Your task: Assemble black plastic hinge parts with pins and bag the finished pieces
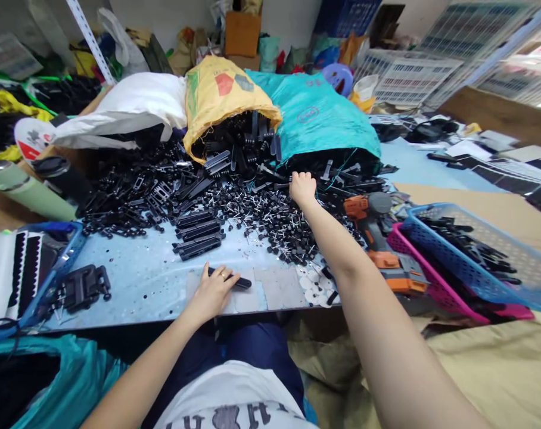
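Observation:
Near the table's front edge, my left hand (214, 290) has its fingers closed over a long black plastic part (242, 281) lying on the table. Just beyond it, several similar black parts (199, 234) lie side by side in a row. My right arm stretches far forward, and my right hand (303, 187) is at the back of the loose pile, in front of the teal sack (319, 113). Its fingers are curled in; what they hold, if anything, is hidden. Below it spreads a heap of small black-headed screws or pins (283, 223).
An orange cordless drill (364, 211) lies right of the pile, beside blue (476, 280) and pink baskets (449, 298). A yellow sack (230, 83) and a white sack (140, 98) stand behind black parts. A black assembly (85, 287) and green bottle (33, 193) are left.

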